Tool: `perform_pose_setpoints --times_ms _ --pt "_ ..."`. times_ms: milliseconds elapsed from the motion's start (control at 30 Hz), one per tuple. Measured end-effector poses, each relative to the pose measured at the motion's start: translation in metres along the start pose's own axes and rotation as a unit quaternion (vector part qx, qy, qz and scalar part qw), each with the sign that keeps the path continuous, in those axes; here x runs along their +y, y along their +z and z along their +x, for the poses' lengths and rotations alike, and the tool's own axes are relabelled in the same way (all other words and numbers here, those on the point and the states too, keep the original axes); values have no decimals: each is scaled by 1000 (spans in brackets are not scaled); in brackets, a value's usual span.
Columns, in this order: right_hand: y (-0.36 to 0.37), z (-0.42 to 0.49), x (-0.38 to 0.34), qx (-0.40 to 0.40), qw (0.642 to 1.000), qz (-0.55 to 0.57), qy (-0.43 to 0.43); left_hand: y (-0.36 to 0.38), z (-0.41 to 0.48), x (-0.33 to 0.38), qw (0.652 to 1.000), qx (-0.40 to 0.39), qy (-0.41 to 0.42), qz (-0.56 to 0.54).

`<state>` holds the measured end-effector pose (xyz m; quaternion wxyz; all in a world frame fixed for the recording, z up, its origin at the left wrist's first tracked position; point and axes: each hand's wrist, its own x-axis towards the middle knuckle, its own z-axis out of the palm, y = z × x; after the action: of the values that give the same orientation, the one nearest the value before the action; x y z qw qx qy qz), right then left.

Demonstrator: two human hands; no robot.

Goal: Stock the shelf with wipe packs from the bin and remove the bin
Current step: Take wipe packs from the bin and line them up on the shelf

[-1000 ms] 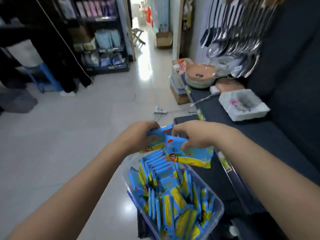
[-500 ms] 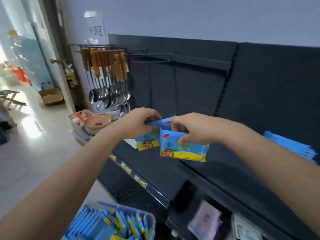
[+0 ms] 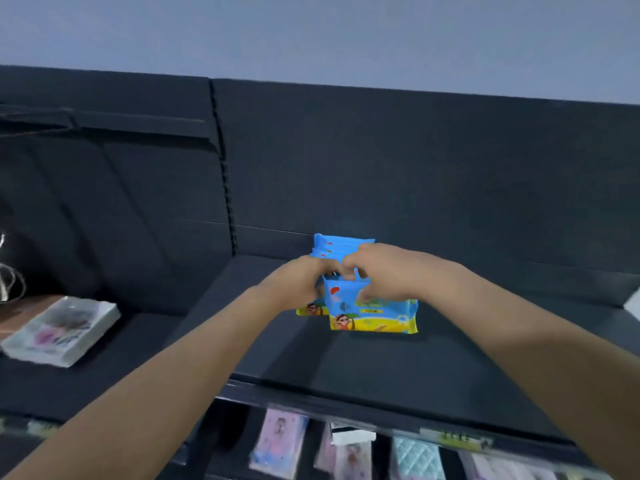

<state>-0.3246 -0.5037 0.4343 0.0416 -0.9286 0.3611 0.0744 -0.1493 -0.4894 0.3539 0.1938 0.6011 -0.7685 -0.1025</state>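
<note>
While your left hand [image 3: 298, 285] and right hand [image 3: 384, 271] pinch blue-and-yellow plastic wipe packs [image 3: 372, 311] above the dark shelf [image 3: 346, 362], a white wrapped pack [image 3: 62, 329] sits at 9 o'clock.

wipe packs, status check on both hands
Left hand and right hand each gripping wipe packs over the dark shelf. More packs stacked behind. Nothing blocking.

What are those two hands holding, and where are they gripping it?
Blue wipe packs: the right hand pinches the front pack's top edge; the left hand grips a pack behind, mostly hidden.
</note>
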Motion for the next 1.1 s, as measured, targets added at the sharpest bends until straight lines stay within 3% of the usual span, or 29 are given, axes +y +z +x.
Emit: perform_pose_setpoints --times_ms 167,300,400,533,700,833,1100 --pt "24 5 38 -14 999 32 23 36 34 -16 998 -6 -16 64" --pt "41 13 46 -8 999 50 18 53 30 -25 972 112 94 185" --pt "53 20 46 5 998 63 3 62 23 -26 974 144 -11 173" --pt "65 28 37 2 996 90 -8 59 24 -19 973 137 -186 1" --pt "74 44 23 60 994 92 0 35 10 -29 956 146 -255 -22" --pt "88 63 13 149 988 -42 13 18 -8 -40 930 170 -313 -94" --pt "107 76 1 218 970 -101 19 14 -41 -36 935 169 -304 -66"
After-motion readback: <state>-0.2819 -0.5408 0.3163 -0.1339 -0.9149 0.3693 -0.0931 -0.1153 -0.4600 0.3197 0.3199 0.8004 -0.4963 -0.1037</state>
